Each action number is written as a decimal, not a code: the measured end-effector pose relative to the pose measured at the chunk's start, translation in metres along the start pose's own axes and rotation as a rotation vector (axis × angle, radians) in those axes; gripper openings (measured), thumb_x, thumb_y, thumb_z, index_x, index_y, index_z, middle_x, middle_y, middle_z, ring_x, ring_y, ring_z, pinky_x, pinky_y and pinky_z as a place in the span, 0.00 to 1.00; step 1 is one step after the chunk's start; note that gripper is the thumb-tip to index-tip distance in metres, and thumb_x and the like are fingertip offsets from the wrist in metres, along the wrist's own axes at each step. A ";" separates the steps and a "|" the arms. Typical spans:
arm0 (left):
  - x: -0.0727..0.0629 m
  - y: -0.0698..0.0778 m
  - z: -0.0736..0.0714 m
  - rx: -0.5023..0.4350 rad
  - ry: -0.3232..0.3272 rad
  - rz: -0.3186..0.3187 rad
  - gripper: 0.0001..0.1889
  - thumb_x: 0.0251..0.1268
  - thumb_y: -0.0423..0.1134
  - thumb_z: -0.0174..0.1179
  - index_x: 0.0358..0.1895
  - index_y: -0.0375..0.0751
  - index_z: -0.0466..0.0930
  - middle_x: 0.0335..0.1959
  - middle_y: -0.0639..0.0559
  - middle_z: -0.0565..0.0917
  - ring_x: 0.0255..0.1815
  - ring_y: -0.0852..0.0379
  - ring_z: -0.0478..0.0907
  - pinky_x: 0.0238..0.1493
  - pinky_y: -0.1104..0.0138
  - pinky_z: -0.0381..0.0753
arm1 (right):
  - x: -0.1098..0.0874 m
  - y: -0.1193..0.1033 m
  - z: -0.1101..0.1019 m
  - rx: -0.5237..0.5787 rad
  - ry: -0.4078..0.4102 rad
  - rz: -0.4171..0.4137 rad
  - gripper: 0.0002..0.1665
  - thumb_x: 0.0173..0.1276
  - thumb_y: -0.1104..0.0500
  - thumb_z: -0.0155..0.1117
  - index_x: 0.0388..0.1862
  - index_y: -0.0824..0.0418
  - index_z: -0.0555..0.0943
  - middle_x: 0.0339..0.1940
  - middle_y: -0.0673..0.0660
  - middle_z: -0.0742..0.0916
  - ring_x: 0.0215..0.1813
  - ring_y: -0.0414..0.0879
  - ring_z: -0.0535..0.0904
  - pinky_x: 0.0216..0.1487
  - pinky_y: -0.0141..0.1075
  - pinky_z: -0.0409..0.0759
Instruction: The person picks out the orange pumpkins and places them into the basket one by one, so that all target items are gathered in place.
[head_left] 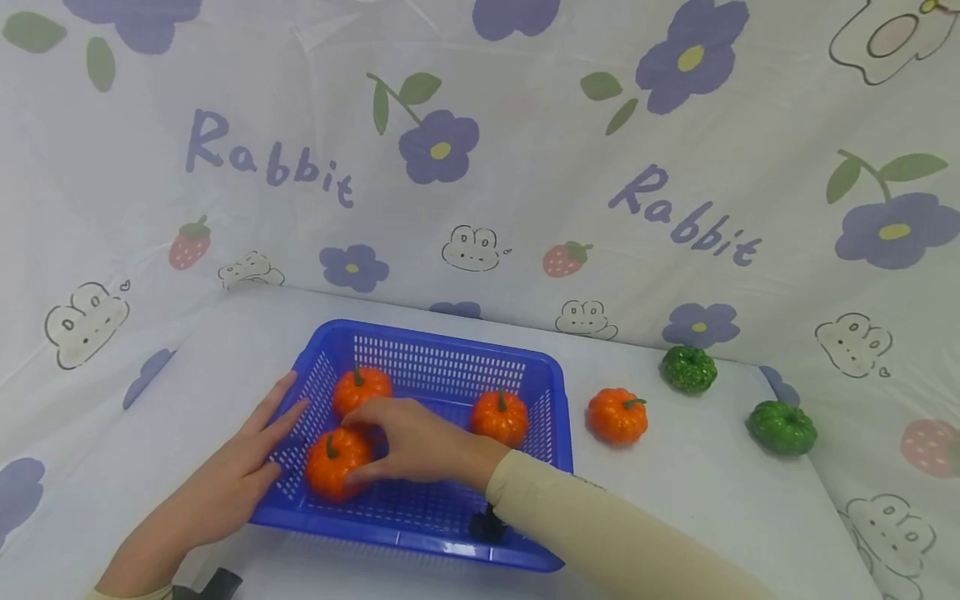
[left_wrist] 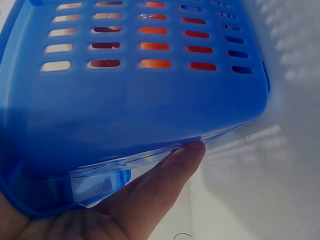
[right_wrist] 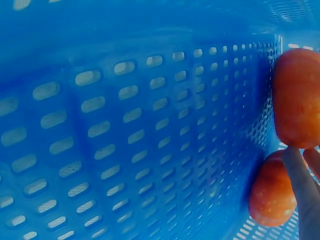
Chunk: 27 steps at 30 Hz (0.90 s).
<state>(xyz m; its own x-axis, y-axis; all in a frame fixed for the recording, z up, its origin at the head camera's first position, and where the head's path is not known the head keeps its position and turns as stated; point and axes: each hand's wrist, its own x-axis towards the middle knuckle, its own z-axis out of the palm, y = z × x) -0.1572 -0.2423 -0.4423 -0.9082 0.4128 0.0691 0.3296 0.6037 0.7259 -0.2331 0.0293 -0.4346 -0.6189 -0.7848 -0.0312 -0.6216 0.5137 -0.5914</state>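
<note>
A blue plastic basket point(head_left: 405, 537) with slotted walls stands on the white surface. My left hand point(head_left: 240, 467) holds its left side, thumb at the rim; in the left wrist view a finger point(left_wrist: 165, 182) lies along the outside wall. Inside, my right hand point(head_left: 420, 442) grips a small orange pumpkin point(head_left: 330, 467) at the front left, thumb on its near side and fingers at its far side. Another orange pumpkin point(head_left: 356, 383) sits just behind that one. A third orange pumpkin point(head_left: 499, 421) is at the basket's right, partly covered by the right wrist.
To the right of the basket, an orange pumpkin point(head_left: 618, 416) lies on the white tabletop point(head_left: 675, 475). Two green pumpkins, one farther back point(head_left: 689, 370) and one at the right edge point(head_left: 783, 428), lie beyond it. A printed cloth point(head_left: 517, 167) hangs behind.
</note>
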 end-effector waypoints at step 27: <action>0.000 0.002 0.001 0.004 0.003 -0.014 0.37 0.75 0.25 0.53 0.86 0.33 0.57 0.92 0.46 0.37 0.87 0.28 0.43 0.73 0.28 0.57 | -0.002 0.000 -0.010 0.013 0.044 0.003 0.38 0.70 0.47 0.81 0.75 0.56 0.80 0.70 0.47 0.85 0.65 0.37 0.82 0.68 0.30 0.77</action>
<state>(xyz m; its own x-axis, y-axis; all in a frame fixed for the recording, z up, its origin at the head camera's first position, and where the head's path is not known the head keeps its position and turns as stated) -0.1561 -0.2406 -0.4418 -0.9136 0.4020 0.0606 0.3175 0.6126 0.7238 -0.2367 0.0340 -0.4262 -0.6418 -0.7669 0.0026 -0.6134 0.5113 -0.6020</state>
